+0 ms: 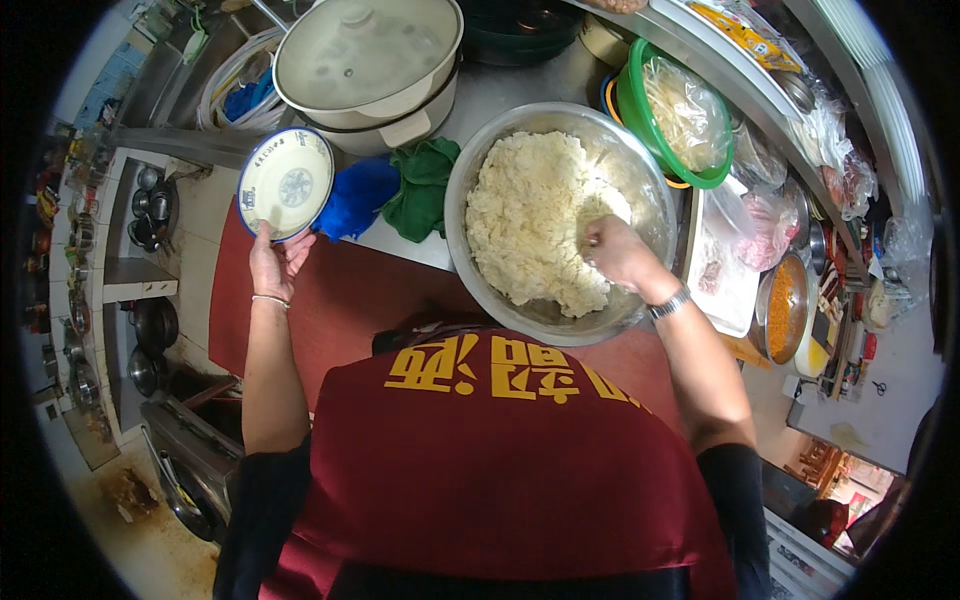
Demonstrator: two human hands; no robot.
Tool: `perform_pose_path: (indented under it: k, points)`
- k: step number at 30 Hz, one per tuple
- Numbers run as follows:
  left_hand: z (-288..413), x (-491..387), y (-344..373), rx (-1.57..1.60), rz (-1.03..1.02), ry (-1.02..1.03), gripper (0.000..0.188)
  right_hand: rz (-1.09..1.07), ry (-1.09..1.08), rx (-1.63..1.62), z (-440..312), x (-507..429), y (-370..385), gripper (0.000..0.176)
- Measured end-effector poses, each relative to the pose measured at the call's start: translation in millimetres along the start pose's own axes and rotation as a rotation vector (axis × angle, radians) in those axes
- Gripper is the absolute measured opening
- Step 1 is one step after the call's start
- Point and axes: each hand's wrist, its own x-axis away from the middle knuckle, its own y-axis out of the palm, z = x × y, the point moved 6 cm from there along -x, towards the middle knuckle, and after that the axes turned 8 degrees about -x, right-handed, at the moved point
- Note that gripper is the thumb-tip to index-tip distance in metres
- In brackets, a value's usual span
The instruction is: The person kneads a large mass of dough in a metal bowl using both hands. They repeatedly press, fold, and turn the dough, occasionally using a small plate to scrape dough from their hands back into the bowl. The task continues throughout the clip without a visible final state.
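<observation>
My left hand [277, 262] grips the near rim of a cream plate [259, 187] with a blue edge and a blue printed motif, thumb on top and fingers beneath. The plate is tilted and looks bare, held left of the cloths. A wide stainless steel bowl [517, 326] holds a large mass of rough, crumbly pale dough [525, 217]. Inside that bowl, my right hand [619, 253] is at the right side of the dough, fingers curled downward. The fingertips are partly hidden, so whether dough is pinched in them does not show.
A blue cloth [356, 195] and a green cloth [424, 187] lie between plate and bowl. Behind them stands a lidded pot [367, 60]. To the right are a green basket [637, 112] with bagged sprouts, a white tray [739, 304] and a metal bowl of orange food [784, 307].
</observation>
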Motion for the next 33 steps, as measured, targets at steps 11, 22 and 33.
perform_pose_path:
  k: [11,22,33]
  points:
    - [-8.6,56.0,-26.1,-0.001,0.658,0.269,0.041,-0.203,-0.194,0.348,-5.5,-63.8,50.8,0.016]
    - [11.2,113.8,148.0,-0.27,0.054,0.636,0.028,-0.239,-0.167,0.453,-5.8,-77.2,51.7,0.014]
    - [14.6,68.6,247.3,-0.701,-0.114,0.648,0.033,-0.243,-0.138,0.014,-70.8,-67.2,-3.1,0.013]
